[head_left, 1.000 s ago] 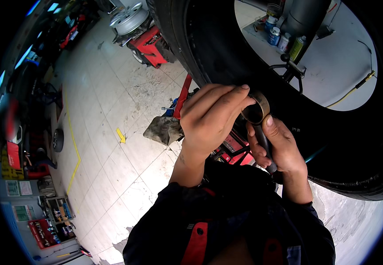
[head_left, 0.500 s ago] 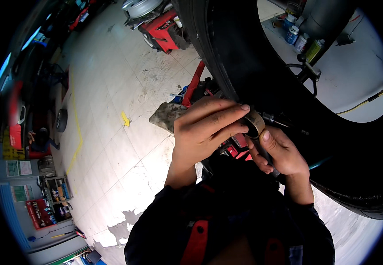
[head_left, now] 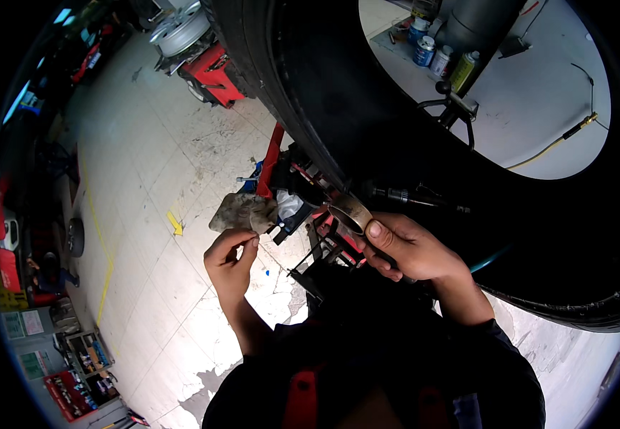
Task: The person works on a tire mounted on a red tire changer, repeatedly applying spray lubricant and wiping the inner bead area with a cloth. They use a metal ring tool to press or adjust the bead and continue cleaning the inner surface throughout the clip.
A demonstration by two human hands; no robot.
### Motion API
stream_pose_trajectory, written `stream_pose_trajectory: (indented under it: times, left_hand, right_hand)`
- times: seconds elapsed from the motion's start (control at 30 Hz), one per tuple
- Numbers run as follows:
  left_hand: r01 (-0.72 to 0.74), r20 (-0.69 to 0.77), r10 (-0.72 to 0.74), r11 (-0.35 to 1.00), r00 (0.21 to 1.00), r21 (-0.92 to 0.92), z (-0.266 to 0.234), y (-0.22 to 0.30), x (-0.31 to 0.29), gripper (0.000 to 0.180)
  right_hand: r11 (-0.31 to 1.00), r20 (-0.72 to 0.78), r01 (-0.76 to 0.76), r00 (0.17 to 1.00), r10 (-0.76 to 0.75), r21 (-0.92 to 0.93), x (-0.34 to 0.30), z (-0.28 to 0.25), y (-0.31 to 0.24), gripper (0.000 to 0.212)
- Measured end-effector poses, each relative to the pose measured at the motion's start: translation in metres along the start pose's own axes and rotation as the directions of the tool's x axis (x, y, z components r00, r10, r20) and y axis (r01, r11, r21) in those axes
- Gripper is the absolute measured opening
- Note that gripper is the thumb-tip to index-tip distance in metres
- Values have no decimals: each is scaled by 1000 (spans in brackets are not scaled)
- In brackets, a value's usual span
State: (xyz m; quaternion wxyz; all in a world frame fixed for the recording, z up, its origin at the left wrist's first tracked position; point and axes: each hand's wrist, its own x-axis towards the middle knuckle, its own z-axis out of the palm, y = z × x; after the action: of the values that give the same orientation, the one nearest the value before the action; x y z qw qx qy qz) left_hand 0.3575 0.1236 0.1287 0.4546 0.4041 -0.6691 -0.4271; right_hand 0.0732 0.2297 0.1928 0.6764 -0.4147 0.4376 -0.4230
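Observation:
My right hand point(head_left: 413, 247) grips a ring-headed tool point(head_left: 350, 213) with a brownish round band; its dark lower part goes into my fingers. The thumb presses just below the band. My left hand point(head_left: 231, 261) is apart from it, to the left, thumb and forefinger tips pinched together; whatever they hold, if anything, is too small to make out. Behind the tool stands a large black tire point(head_left: 310, 107), its inner side dark. A black cylindrical air tool or fitting point(head_left: 399, 194) shows against the tire beyond my right hand.
A grimy flat plate point(head_left: 235, 212) and red-and-black machine parts point(head_left: 270, 161) lie left of the tire. Several bottles and cans point(head_left: 442, 61) show through the tire opening, with a yellow hose point(head_left: 546, 154). A red machine bearing a silver wheel rim point(head_left: 179, 32) stands farther off.
My left hand has left the ring-headed tool and moved left and down, now pinched. My right hand still holds the tool. The view has shifted, so the tire sits farther left.

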Motion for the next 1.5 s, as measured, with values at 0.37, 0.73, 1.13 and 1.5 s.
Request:
stream_pose_trajectory:
  times: [0.37,0.73,1.13,1.5]
  left_hand:
    - [888,-135,-879,459,458,25,-81,-318,-246,8]
    - [885,145,-889,393,435,-248,-3,-420,-397,7]
    - [699,-175,-757,650,629,-299,-12,-396,-341,10]
    - [796,-369,-733,605,571,31,-23,-319,-374,8]
  right_hand:
    - [453,-472,-306,824,-314,-837,42,-27,-2,36]
    - [73,-809,-825,564,168,-560,113,-135,40,41]
    - [825,-874,-357,384,-298,-438,130,-287,-8,41]
    - [0,-792,-883,420,-444,-469,137,-411,-70,61]
